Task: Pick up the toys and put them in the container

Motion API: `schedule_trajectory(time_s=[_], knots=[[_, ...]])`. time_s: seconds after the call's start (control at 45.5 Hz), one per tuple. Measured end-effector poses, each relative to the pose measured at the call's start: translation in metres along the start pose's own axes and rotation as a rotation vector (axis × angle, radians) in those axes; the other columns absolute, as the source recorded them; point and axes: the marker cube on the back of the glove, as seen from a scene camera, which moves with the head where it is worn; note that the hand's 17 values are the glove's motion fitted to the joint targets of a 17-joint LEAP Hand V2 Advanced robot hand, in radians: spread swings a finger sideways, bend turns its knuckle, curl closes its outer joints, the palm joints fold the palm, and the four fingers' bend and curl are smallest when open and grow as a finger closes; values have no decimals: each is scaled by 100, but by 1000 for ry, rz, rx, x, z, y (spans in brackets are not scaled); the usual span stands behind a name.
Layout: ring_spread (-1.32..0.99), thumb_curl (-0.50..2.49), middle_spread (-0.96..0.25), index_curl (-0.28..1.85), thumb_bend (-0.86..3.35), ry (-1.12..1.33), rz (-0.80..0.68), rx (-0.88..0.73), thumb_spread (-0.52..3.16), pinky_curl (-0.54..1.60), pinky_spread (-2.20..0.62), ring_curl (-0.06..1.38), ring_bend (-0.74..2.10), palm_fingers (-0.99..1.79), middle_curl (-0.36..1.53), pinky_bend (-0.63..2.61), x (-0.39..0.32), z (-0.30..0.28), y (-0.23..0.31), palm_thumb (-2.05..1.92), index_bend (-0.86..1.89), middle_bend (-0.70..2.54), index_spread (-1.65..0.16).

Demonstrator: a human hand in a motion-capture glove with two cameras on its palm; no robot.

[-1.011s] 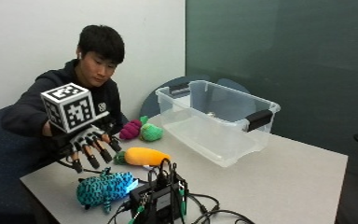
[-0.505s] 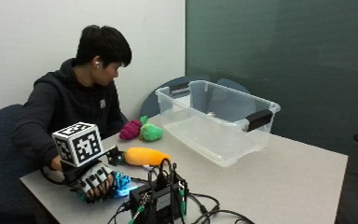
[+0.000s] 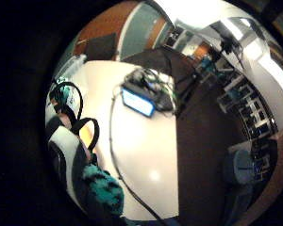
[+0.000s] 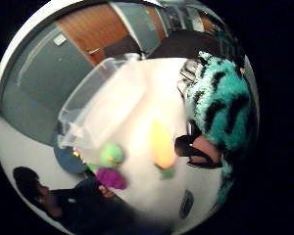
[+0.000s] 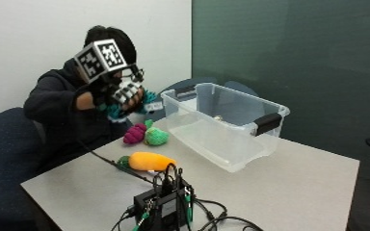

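My gloved right hand (image 5: pixel 119 92) is raised well above the table, left of the clear plastic container (image 5: pixel 227 126), and grips a teal and black plush toy (image 5: pixel 116 113). That toy fills one side of the thumb side palm view (image 4: pixel 220 107) and shows by the fingers in the little finger side view (image 3: pixel 104 190). On the table lie an orange carrot toy (image 5: pixel 148 161), a purple toy (image 5: pixel 136 134) and a green toy (image 5: pixel 157 137). From the palm, the container (image 4: pixel 108 103), the carrot (image 4: pixel 161 144), the green toy (image 4: pixel 111 154) and the purple toy (image 4: pixel 110 178) all lie below.
A black device (image 5: pixel 163 207) with several cables stands at the table's (image 5: pixel 287 192) near edge, also seen from the palm (image 3: pixel 144 94). A black cable runs from it past the carrot. A blue chair (image 5: pixel 5 144) stands at the left.
The hand dropped onto the teal toy at the table's near left corner, gripped it, and has lifted it high toward the container's left side.
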Motion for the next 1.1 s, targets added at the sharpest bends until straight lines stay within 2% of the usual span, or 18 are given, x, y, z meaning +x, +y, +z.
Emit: schedule_trajectory(time_s=[0.176,0.33,0.439,0.527,0.571,0.615,0.637,0.681,0.769,0.857,0.967,1.099], knots=[[-25,47,-19,22,24,-152,-142,62,129,48,-38,54,145,124,60,100,-103,-50,-42,58,41,119,-13],[-25,50,-19,25,20,-346,-245,50,124,50,-38,54,148,120,61,102,-209,-55,-67,58,44,121,-12],[-24,51,-19,26,17,-286,-238,0,124,50,-38,54,150,117,62,102,-261,-33,-84,57,41,121,-13],[-24,48,-18,26,13,-153,-282,-139,128,48,-37,52,143,105,60,98,-279,-6,-86,51,37,117,-14],[-24,46,-19,26,11,-95,-342,-239,130,48,-37,51,141,100,60,98,-275,7,-85,46,31,113,-15],[-26,42,-20,26,3,-83,-363,-307,130,51,-36,51,134,58,56,103,-269,14,-82,34,19,95,-17],[-26,40,-19,28,-3,-99,-357,-321,127,52,-30,49,122,12,53,101,-267,15,-81,24,20,82,-18],[-22,38,-15,33,-7,-146,-327,-322,123,57,-23,49,105,-20,50,106,-259,13,-79,15,25,70,-17],[-18,36,-13,27,-6,-140,-279,-298,120,46,-15,35,85,-15,43,99,-225,8,-72,8,19,58,-18],[-17,34,-12,28,-4,-68,-212,-314,120,41,-9,28,80,-4,41,93,-173,10,-61,4,19,55,-19],[-17,34,-11,29,-2,-59,-103,-442,123,39,-5,27,80,3,41,91,-104,26,-33,3,18,54,-20],[-19,33,-11,30,-1,-47,-47,-603,127,38,-4,27,84,6,40,92,-42,69,17,3,16,51,-20]])
